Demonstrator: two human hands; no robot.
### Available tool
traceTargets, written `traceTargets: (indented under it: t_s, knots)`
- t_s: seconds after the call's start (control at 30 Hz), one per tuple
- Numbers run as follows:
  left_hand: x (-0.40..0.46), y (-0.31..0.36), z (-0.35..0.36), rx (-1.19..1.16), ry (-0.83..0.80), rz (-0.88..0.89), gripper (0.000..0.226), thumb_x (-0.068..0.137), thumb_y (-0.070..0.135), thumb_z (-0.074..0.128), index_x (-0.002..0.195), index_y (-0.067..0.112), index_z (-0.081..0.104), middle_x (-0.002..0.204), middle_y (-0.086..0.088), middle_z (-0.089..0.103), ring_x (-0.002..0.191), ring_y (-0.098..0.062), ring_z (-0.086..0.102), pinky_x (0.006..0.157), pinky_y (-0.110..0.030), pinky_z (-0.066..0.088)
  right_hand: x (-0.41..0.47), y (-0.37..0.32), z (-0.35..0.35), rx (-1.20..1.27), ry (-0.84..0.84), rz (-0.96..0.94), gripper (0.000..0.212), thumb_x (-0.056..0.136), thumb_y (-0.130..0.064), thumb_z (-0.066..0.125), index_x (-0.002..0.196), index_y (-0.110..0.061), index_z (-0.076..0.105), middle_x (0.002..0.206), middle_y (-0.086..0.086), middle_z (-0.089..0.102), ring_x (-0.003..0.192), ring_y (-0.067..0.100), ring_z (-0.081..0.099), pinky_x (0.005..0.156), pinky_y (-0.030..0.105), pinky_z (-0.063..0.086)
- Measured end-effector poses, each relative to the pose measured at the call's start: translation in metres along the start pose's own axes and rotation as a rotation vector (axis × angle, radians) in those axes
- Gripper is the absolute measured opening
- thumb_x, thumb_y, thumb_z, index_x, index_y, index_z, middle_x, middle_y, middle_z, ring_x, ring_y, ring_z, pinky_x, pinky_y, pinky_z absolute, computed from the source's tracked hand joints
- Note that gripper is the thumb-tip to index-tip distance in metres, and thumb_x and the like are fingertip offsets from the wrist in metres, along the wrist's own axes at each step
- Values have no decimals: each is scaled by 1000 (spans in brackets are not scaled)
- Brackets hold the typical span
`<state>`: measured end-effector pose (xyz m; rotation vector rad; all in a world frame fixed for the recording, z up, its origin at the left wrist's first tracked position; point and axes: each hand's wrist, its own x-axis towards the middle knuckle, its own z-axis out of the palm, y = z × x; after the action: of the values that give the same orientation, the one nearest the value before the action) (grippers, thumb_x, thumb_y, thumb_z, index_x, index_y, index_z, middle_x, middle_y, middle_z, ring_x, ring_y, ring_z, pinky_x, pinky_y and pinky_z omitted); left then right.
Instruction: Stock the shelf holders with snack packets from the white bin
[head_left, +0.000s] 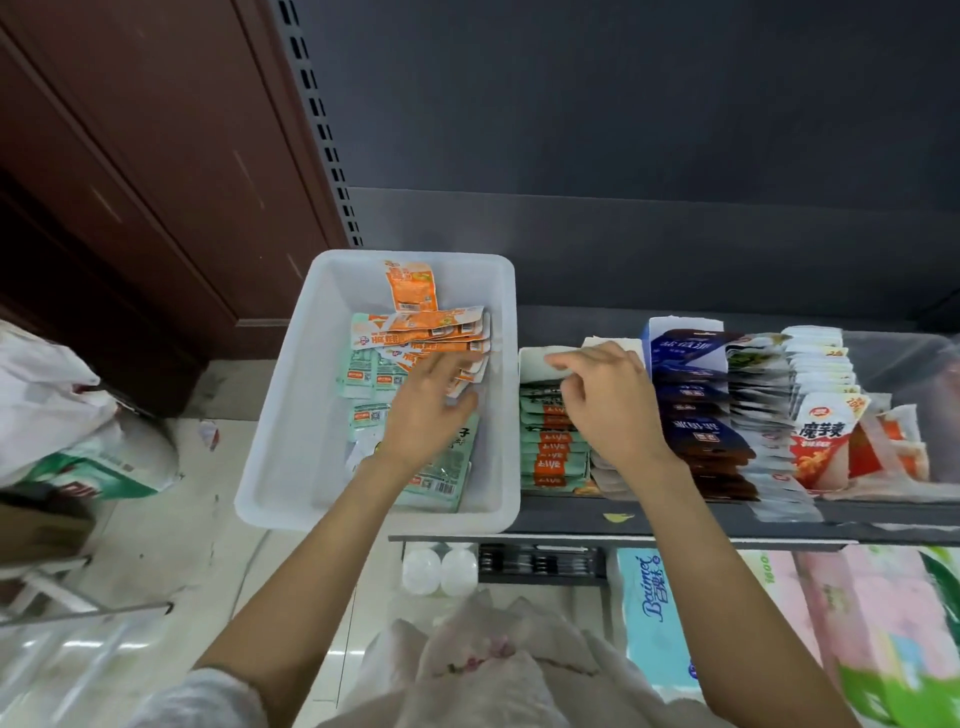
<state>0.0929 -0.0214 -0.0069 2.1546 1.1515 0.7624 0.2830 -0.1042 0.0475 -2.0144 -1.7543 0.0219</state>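
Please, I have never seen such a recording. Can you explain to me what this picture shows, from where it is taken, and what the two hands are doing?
There is no machine here: a person wears a camera on the head, so you look down along both bare arms. The left hand reaches into the white bin, its fingers on a fan of orange packets; green packets lie beneath. The right hand is over the first shelf holder, fingers curled at its rear; I cannot tell if it holds anything. That holder contains green-orange packets. Further right stand dark blue packets and others.

You are facing a dark back panel (649, 104); a reddish-brown wooden wall (130, 156) is standing at your left, pale tiled floor (208, 519) lying below.
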Motion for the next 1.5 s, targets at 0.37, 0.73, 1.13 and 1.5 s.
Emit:
traceTargets:
  t_s: [0.37,0.73,1.13,1.5]
  knots:
    - [-24,-40,-6,544,-538,-480,81,66,40,81,124,6,36,124,-11,49,113,-29,52,90,-36,44,20,-100,95,-174,-681,-112,39,86,10,44,123,0,47,118,18,54,103,36,58,73,40,44]
    - [-25,-54,-49,98,-172,-170,37,74,3,70,109,15,69,93,-3,66,73,-16,56,71,-29,50,34,-90,105,500,-401,386,49,92,-53,47,117,-12,51,99,1,66,80,20,65,70,36,54]
    - [22,37,-53,-126,165,301,37,84,18,68,120,11,61,114,-2,54,91,-7,58,81,-13,49,36,-23,-37,706,155,198,8,89,-15,63,93,-21,60,88,-14,66,83,-1,64,71,20,53]
    - [72,59,16,-119,-75,266,4,83,12,69,87,13,70,80,3,67,71,-7,62,71,-21,52,24,46,-37,287,171,-26,9,90,-11,61,98,-11,66,90,-8,66,82,4,60,70,15,45]
